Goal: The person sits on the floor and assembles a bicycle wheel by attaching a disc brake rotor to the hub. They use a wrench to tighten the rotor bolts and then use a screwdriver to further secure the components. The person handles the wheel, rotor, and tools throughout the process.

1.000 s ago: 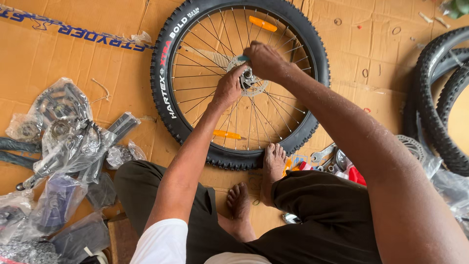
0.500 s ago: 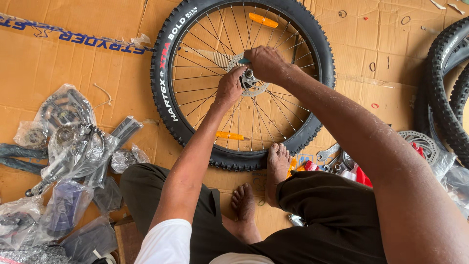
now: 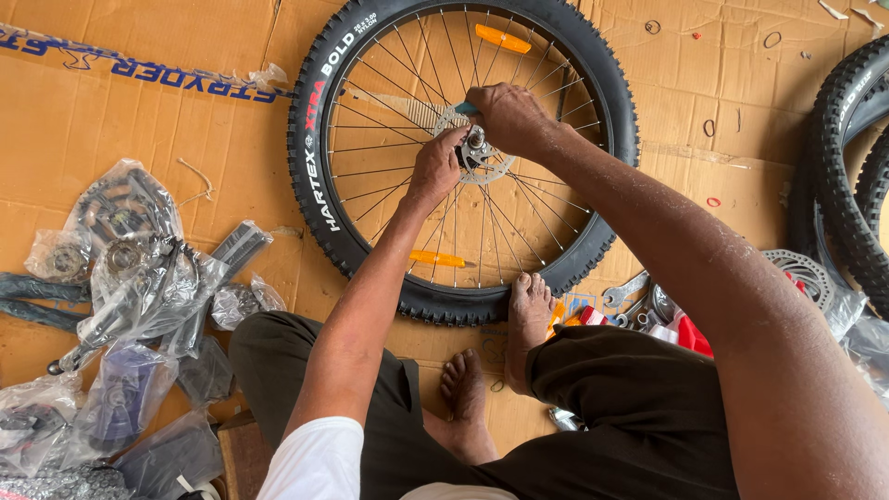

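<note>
A spoked bicycle wheel (image 3: pixel 370 93) with a knobby black tyre and orange reflectors lies flat on cardboard in front of me. My left hand (image 3: pixel 435 167) grips the hub (image 3: pixel 478 148) at its centre, next to the silver brake disc. My right hand (image 3: pixel 505 116) is closed on a small teal-handled tool (image 3: pixel 466 108) pressed at the hub. One bare foot (image 3: pixel 530 315) rests against the near edge of the tyre.
Plastic bags of bike parts (image 3: pixel 130 268) are heaped at left. Spanners (image 3: pixel 625 292) and red items lie at right beside another brake disc (image 3: pixel 801 273). More black tyres (image 3: pixel 847 167) stand at the right edge. Flattened cardboard (image 3: pixel 139 130) covers the floor.
The view has shifted slightly, so the wheel sits lower and further right in frame. Both hands stay at the hub; the right hand has turned a little over it.
</note>
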